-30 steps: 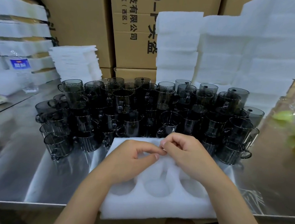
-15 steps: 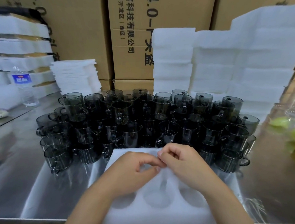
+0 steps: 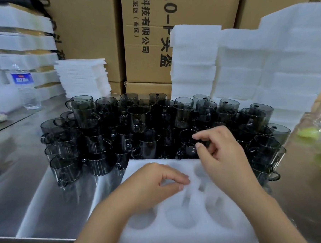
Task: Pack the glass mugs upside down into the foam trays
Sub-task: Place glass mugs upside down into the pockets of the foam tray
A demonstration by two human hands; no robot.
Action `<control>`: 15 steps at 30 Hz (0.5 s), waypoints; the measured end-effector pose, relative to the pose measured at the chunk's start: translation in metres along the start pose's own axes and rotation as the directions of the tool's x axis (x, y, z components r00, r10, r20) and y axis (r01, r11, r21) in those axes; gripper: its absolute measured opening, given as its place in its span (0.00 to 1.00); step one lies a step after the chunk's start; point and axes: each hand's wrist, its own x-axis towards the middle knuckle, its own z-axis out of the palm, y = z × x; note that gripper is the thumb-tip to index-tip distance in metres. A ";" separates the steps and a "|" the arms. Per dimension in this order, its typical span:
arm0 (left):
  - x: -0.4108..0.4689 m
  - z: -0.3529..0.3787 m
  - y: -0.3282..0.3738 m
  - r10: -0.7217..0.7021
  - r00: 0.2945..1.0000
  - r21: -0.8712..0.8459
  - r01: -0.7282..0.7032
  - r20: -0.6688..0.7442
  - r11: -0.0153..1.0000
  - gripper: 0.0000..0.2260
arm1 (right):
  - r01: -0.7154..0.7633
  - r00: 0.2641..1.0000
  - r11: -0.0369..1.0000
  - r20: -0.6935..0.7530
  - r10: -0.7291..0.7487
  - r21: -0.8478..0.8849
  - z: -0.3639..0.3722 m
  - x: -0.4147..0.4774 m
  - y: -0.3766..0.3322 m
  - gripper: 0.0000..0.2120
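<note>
Head cam: 1 foam tray (image 3: 179, 236), 2 hands. L hand (image 3: 153, 186) curled on tray, grip unclear. R hand (image 3: 220, 155) loose, empty, near mugs (image 3: 137, 122), dozens.

Mount: one wide-angle camera is worn on the head.
Direction: it is aimed forward and down across the metal table (image 3: 30, 200) toward the cardboard boxes (image 3: 90, 41).
Nearness: the foam tray (image 3: 179, 236) is seen close, at the bottom edge.

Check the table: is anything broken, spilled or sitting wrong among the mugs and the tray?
Nothing looks broken or spilled. The dark smoked glass mugs stand stacked two high on the steel table. The white foam tray with round pockets sits right at the table's near edge and perhaps overhangs it.
</note>
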 end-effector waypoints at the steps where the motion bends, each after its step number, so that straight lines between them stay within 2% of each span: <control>1: 0.000 0.000 0.001 0.000 1.000 -0.003 0.000 0.001 1.000 0.09 | 0.037 0.998 0.994 0.045 -0.032 -0.107 -0.001 0.004 0.001 0.09; 4: -0.001 -0.003 0.004 -0.017 1.000 0.007 0.017 0.007 1.000 0.09 | 0.081 0.985 0.883 0.172 0.000 -0.462 0.006 0.008 0.007 0.15; 6: 0.000 -0.004 0.005 -0.037 0.999 0.020 0.036 0.009 0.999 0.08 | 0.114 0.976 0.792 0.215 0.022 -0.599 0.011 0.008 0.008 0.15; 10: -0.001 -0.005 0.008 -0.022 1.000 -0.016 0.021 -0.021 1.000 0.08 | 0.131 0.976 0.799 0.216 -0.002 -0.587 0.011 0.008 0.010 0.10; 12: 0.000 -0.005 0.009 0.016 0.994 -0.111 -0.028 -0.106 0.993 0.07 | 0.147 0.985 0.831 0.157 -0.073 -0.536 0.012 0.005 0.008 0.07; 15: 0.001 -0.005 0.007 -0.027 0.969 -0.332 -0.058 -0.244 0.941 0.09 | 0.175 0.984 0.913 0.043 -0.172 -0.369 0.013 0.000 0.003 0.03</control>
